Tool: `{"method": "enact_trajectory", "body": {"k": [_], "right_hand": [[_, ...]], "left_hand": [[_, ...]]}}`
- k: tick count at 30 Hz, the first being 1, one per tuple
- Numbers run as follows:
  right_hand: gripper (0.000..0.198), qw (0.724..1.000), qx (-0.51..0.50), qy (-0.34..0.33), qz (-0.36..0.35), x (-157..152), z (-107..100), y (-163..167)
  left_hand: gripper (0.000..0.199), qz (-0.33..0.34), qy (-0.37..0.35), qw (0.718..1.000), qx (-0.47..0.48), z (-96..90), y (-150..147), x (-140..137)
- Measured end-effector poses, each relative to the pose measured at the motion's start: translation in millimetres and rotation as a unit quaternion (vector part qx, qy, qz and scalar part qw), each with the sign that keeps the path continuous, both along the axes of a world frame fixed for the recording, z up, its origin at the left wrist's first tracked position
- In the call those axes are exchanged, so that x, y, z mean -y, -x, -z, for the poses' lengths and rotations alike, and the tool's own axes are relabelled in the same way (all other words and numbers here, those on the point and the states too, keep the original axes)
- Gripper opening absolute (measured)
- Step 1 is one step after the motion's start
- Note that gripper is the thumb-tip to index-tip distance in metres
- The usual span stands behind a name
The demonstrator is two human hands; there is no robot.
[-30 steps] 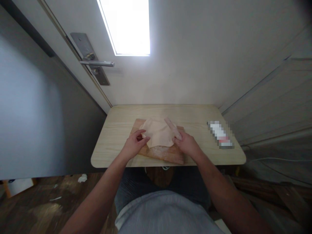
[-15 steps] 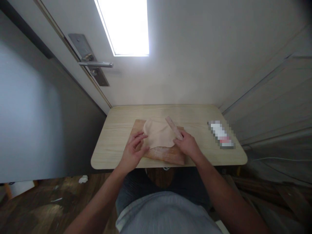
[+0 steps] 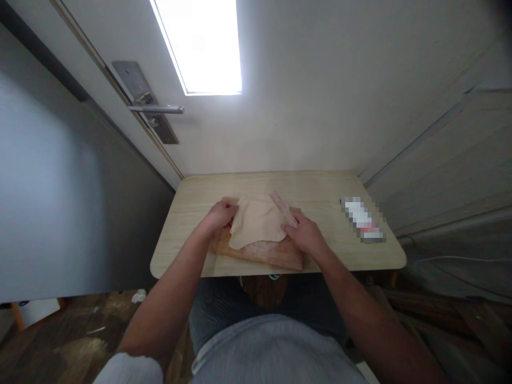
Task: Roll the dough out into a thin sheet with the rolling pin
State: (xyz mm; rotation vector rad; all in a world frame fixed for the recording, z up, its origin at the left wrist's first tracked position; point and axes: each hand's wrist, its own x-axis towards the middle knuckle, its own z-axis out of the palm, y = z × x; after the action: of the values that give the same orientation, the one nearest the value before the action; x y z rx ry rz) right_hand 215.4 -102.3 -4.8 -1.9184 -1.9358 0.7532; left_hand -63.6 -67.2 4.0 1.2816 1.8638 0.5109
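Note:
A pale, thin sheet of dough (image 3: 258, 221) lies over a floured wooden board (image 3: 276, 256). My left hand (image 3: 222, 214) is closed at the upper left edge of the sheet, with the fingertips pinching it; the hand itself partly hides this grip. In my right hand (image 3: 304, 233) is one end of a short, flour-dusted rolling pin (image 3: 281, 205). The pin slants away to the upper left across the right part of the dough. Those right fingers also touch the dough's right edge.
The board rests on a light wood-grain table (image 3: 176, 234) with rounded corners. A blurred-out flat object (image 3: 362, 218) lies at the table's right. Behind the table stands a pale door with a metal handle (image 3: 160, 109). Cables (image 3: 460, 260) run along the right wall.
My left hand has moved up and left from above the dough's left side and closed on its edge. The dough's near-left part is now uncovered. My right hand still holds the pin.

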Motion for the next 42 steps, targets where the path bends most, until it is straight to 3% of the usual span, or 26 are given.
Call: {"method": "enact_trajectory", "body": {"k": [2,5,10,13,19,24,28,32,37,39,42], "right_hand": [[0.035,1.0,0.016,0.007,0.004,1.4,-0.6,1.1],[0.036,0.999,0.031,0.007,-0.004,2.4,-0.7,1.7],[0.038,0.999,0.045,0.012,-0.014,0.5,1.1,1.3],[0.038,0.998,0.063,0.027,-0.019,-1.0,1.5,1.7],[0.039,0.996,0.072,0.038,-0.019,-1.2,0.2,2.6],[0.037,0.997,0.07,0.032,-0.021,-0.3,-1.1,3.5],[0.037,0.997,0.073,0.032,-0.02,-0.4,-1.5,3.5],[0.037,0.996,0.079,0.024,-0.026,-0.7,0.6,2.5],[0.039,0.996,0.08,0.021,-0.024,0.0,3.2,2.2],[0.039,0.997,0.069,0.024,-0.023,-0.3,3.8,1.4],[0.038,0.999,0.025,0.022,-0.027,-2.8,6.0,-3.0]], "left_hand": [[0.026,0.029,0.024,0.999,0.032,-2.4,-3.2,-6.9],[0.011,0.072,-0.012,0.996,0.053,-3.4,-8.2,-11.1],[0.013,0.145,-0.149,0.974,-0.095,-4.2,-15.0,-6.7],[0.01,0.162,-0.178,0.967,-0.082,-5.4,-17.0,-5.8],[0.019,0.083,-0.119,0.984,0.103,-6.6,-18.6,-15.1],[0.03,-0.018,-0.205,0.954,0.218,-3.4,-12.9,-11.0],[0.03,-0.046,-0.264,0.941,0.208,2.0,1.7,-5.7],[0.031,-0.091,-0.229,0.949,0.199,3.4,11.4,-9.5],[0.048,-0.127,-0.187,0.95,0.213,-0.6,6.6,-15.0],[0.046,-0.13,-0.165,0.965,0.155,0.1,5.0,-14.7],[0.024,-0.116,-0.157,0.979,0.051,1.3,7.0,-12.4]]}}
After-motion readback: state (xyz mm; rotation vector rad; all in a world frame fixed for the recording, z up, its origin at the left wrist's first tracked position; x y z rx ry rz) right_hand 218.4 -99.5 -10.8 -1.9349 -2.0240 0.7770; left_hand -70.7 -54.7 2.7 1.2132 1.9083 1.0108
